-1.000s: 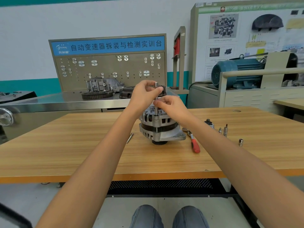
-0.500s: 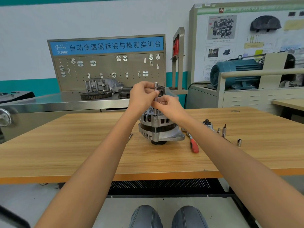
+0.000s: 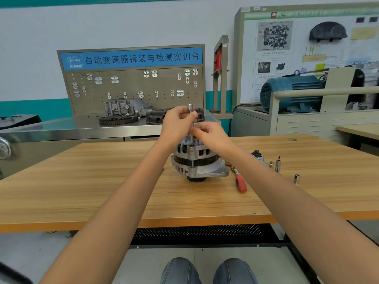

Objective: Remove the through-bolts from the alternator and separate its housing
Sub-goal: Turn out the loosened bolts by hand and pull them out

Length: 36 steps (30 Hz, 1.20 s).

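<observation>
Alternator (image 3: 196, 160) stood on table (image 3: 102, 181) directly beneath both hands. Left hand (image 3: 177, 124) and right hand (image 3: 211, 136) pinched upright socket driver (image 3: 190, 108) on through-bolt (image 3: 192, 149); grips unchanged since earlier frame.

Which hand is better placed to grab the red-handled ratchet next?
The right hand, probably: the red-handled ratchet lies on the table to the alternator's right, under that forearm. The left hand would have to cross over.

Matt cast-metal alternator (image 3: 196, 160), wood-grain table (image 3: 102, 181)

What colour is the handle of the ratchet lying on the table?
Red, on the ratchet handle; the head view shows it.
</observation>
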### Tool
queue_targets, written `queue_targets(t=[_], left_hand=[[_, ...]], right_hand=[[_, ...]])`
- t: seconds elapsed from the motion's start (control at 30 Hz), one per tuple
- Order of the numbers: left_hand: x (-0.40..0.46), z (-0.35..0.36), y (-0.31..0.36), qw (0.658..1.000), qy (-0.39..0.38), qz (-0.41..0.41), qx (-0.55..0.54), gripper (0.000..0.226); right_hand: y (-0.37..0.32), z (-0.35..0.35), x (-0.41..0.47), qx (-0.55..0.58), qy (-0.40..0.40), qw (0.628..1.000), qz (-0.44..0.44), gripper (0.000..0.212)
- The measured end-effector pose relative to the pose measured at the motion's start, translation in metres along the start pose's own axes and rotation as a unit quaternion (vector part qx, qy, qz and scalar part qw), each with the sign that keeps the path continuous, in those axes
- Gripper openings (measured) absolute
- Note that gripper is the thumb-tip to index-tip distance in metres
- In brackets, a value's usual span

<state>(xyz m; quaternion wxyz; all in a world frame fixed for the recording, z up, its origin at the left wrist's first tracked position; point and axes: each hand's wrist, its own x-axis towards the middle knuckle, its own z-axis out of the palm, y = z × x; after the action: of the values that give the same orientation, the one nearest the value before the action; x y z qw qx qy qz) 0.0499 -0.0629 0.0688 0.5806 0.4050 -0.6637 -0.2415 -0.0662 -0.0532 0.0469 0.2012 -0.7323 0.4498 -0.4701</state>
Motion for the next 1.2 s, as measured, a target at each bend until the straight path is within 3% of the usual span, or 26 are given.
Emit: queue_targets(t=[0.17,0.37,0.47,0.53,0.63,0.73,0.8,0.97,1.2], left_hand=[[-0.002,0.002,-0.004,0.997,0.009,-0.013,-0.075,0.023],[-0.003,0.008,-0.002,0.998,0.055,-0.002,-0.031,0.011],[-0.003,0.008,-0.003,0.998,0.059,0.008,-0.027,0.011],[-0.004,0.007,-0.007,0.999,0.028,0.030,-0.033,0.007],[-0.008,0.006,-0.018,0.994,-0.086,0.064,0.016,0.017],[-0.009,0.005,-0.028,0.992,-0.128,0.016,-0.004,0.035],[-0.007,0.003,-0.029,0.991,-0.127,-0.010,-0.032,0.040],[-0.006,-0.001,-0.035,0.989,-0.134,0.067,-0.015,0.035],[-0.006,0.001,-0.043,0.993,-0.066,0.056,-0.077,0.021]], right_hand=[[0.003,0.001,0.002,0.003,-0.010,1.000,0.006,0.031],[0.004,0.005,0.005,0.033,0.009,0.999,0.023,0.013],[0.005,0.007,0.007,0.052,0.028,0.998,0.027,0.014],[0.005,0.006,0.007,0.054,0.032,0.998,0.027,0.018],[0.006,0.003,0.006,0.048,0.012,0.999,0.013,0.015],[0.008,-0.001,0.006,0.040,-0.014,0.999,-0.004,0.016],[0.007,-0.003,0.007,0.032,-0.032,0.999,-0.017,0.020],[0.009,-0.004,0.006,0.003,-0.042,0.999,-0.010,0.025],[0.009,0.005,0.004,-0.010,0.007,1.000,0.000,0.020]])
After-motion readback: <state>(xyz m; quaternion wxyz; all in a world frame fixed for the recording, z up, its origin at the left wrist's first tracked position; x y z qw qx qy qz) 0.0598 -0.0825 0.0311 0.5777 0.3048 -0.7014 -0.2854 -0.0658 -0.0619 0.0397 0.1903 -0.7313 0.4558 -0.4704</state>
